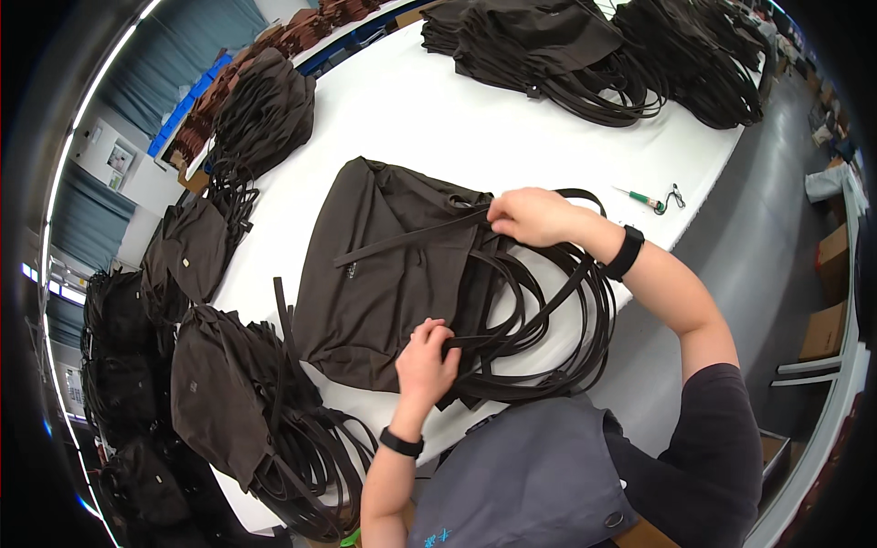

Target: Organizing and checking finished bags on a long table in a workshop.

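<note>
A dark brown fabric bag (402,260) lies flat in front of me on the white table, its long straps (598,342) looping off to the right. At the bag's upper right, my right hand (534,217) is closed in a pinch on a flat strap (416,236), whose loose end crosses the bag's front. My left hand (427,361) rests at the bag's lower edge, fingers curled round another strap where it meets the fabric. The undersides of both hands' fingers are partly hidden.
Stacked dark bags (539,46) lie at the far edge of the white table (365,110). More bag piles (224,393) line the left side, straps hanging loose. A green-handled pointed tool (647,201) lies near the right edge. Cardboard boxes (824,331) stand beyond the aisle.
</note>
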`<state>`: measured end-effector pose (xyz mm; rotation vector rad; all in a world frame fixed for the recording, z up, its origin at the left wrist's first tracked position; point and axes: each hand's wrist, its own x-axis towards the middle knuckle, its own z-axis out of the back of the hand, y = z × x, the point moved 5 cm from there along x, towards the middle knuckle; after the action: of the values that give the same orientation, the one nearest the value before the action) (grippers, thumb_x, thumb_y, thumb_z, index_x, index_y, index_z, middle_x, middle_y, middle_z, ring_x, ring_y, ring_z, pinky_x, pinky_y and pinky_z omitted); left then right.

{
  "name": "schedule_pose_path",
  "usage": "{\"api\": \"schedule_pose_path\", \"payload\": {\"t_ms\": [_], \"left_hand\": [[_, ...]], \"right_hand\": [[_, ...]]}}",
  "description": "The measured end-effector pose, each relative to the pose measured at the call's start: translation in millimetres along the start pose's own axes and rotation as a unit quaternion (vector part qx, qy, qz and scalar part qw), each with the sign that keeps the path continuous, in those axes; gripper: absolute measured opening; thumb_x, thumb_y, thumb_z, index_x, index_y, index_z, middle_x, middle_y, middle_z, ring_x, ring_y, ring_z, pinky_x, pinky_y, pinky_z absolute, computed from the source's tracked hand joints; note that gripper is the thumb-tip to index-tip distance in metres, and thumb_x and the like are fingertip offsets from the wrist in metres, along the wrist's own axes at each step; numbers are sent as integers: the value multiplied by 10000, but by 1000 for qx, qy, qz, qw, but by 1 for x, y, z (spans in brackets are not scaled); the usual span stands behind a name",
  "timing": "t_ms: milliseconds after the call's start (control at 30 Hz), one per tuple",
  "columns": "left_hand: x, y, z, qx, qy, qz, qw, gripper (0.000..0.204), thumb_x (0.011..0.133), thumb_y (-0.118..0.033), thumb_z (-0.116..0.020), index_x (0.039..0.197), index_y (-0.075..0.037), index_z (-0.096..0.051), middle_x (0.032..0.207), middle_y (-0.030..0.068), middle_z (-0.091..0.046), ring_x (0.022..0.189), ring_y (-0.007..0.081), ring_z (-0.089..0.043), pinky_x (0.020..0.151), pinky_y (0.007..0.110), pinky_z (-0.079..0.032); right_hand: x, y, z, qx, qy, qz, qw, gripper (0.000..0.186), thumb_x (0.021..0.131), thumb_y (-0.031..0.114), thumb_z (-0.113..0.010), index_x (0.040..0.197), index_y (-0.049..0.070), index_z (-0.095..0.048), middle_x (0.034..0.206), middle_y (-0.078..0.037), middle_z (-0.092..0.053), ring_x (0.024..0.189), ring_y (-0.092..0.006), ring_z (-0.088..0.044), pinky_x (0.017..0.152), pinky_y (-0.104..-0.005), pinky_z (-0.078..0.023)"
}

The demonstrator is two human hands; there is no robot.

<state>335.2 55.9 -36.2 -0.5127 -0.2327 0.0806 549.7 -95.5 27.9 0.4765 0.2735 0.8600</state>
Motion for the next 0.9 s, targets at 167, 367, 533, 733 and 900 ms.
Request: {"api": "schedule_pose_path", "payload": {"t_ms": [167,367,533,733,900], "left_hand": [[11,-14,-7,47,7,118,992,231,761,-275,-718,806,-76,-611,1013,78,-643,941,310,-642,810,363,-506],[6,14,-3,-73,-137,109,982,359,762,-392,-725,768,-48,-622,830,82,-671,757,267,-656,666,352,-503],[-1,63,-2,-543,-168,261,781,509,985,-392,-407,718,1,-591,717,56,-589,770,173,-554,867,299,-428],[-2,60,2,-500,-172,255,810,606,1018,-392,-278,684,29,-558,673,82,-561,940,240,-595,993,370,-367],[-9,6,-16,-73,-170,53,981,193,831,-201,-685,748,-43,-611,1001,138,-690,1013,281,-649,928,443,-469]], "right_hand": [[16,18,21,41,-97,74,992,248,873,240,-600,1018,48,-662,968,-136,-675,915,-282,-639,815,-371,-492],[-82,93,145,318,-393,239,829,329,973,208,-409,1076,-17,-625,1095,-118,-626,966,-173,-609,820,-321,-498],[-212,13,120,507,-594,323,534,275,923,181,-499,1052,-43,-593,871,-82,-599,760,-159,-564,666,-256,-461],[-170,-162,-18,705,-503,-155,475,205,917,165,-554,1067,31,-594,789,29,-563,668,-61,-504,587,-198,-393],[-174,-84,85,417,-611,-63,670,270,941,176,-535,1146,5,-574,847,4,-576,750,-57,-505,680,-211,-413]]}}
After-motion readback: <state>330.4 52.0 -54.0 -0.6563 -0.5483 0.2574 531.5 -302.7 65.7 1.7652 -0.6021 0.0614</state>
